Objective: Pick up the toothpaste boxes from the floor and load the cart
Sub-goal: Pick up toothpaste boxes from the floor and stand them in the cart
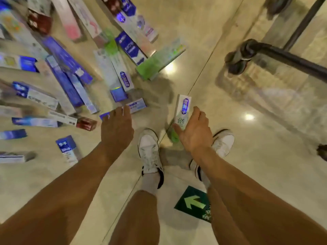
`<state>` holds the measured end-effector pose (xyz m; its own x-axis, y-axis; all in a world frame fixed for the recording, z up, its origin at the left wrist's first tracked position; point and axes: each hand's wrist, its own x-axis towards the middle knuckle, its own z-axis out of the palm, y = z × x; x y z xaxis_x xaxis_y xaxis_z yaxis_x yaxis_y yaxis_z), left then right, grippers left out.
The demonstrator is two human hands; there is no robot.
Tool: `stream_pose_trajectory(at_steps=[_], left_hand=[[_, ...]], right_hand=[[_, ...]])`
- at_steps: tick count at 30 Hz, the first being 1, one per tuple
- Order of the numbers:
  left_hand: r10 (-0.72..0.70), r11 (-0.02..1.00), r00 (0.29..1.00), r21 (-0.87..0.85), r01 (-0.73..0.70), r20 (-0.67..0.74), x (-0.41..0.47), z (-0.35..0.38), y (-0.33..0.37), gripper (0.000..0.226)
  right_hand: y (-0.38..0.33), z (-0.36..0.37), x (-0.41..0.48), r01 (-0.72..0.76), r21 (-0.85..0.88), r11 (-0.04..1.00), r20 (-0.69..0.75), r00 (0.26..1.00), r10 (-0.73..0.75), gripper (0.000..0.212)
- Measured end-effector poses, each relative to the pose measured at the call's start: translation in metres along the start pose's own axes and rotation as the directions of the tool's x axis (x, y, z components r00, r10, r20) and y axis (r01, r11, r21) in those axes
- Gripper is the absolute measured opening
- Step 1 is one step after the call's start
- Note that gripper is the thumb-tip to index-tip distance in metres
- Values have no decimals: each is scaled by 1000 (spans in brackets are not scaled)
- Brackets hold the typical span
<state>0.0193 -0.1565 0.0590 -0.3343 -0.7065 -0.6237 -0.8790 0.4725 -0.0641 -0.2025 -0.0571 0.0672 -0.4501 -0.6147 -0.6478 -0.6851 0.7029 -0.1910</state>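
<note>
A person is bending over toothpaste boxes [67, 73] scattered on a glossy floor [247, 156], mid-pickup. The right hand [194, 131] is gripping a white box [183, 108], thumb and fingers curled around it. The left hand [115, 128] is reaching onto a blue-and-white box [138, 106] (whether its fingers are closing, I cannot tell). Next it is probably needing a firm grasp, then a carry to the cart [283, 57] at right. Box print is reading only as blur; a green floor sticker [192, 202] is showing an arrow.
</note>
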Motion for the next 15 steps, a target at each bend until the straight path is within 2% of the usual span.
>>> stream_pose_trajectory(at_steps=[2, 7, 12, 15], left_hand=[[-25, 1000, 999, 15, 24, 29, 19, 34, -2, 66], [-45, 996, 997, -80, 50, 61, 59, 80, -8, 80], [-37, 999, 999, -37, 38, 16, 90, 103, -9, 64], [-71, 994, 997, -81, 68, -30, 103, 109, -8, 54]], right_hand=[[11, 35, 20, -25, -19, 999, -2, 1000, 25, 95], [25, 96, 62, -116, -73, 991, -16, 993, 115, 99], [22, 125, 89, -182, -59, 982, -60, 982, 178, 106], [21, 135, 97, -214, -86, 973, -71, 975, 209, 105]])
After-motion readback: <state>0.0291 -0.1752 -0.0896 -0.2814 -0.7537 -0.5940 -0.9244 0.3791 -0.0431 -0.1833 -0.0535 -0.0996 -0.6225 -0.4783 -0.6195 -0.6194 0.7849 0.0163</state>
